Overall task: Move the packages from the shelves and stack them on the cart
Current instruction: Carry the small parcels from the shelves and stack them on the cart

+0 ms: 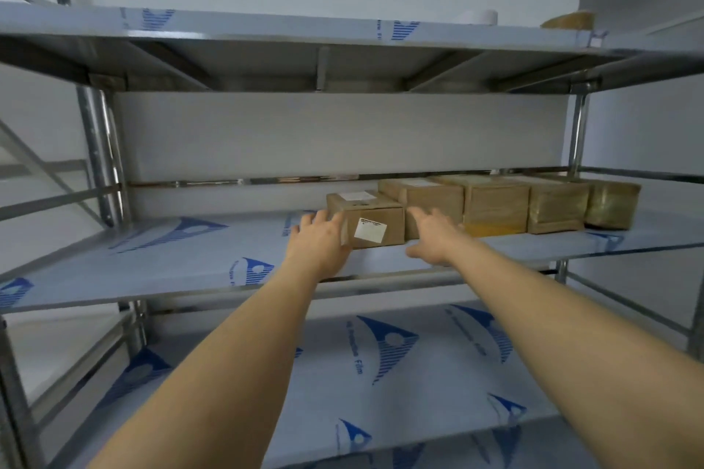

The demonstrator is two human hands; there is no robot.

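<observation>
Left hand (318, 240) hides box (375, 219) corner (fingertips unseen).

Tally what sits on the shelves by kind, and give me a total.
Brown cardboard packages on the middle shelf: 5, namely the front one with a white label, then and.
Brown package on the top shelf: 1, only partly visible.
White roll on the top shelf: 1.
Total: 7.
</observation>
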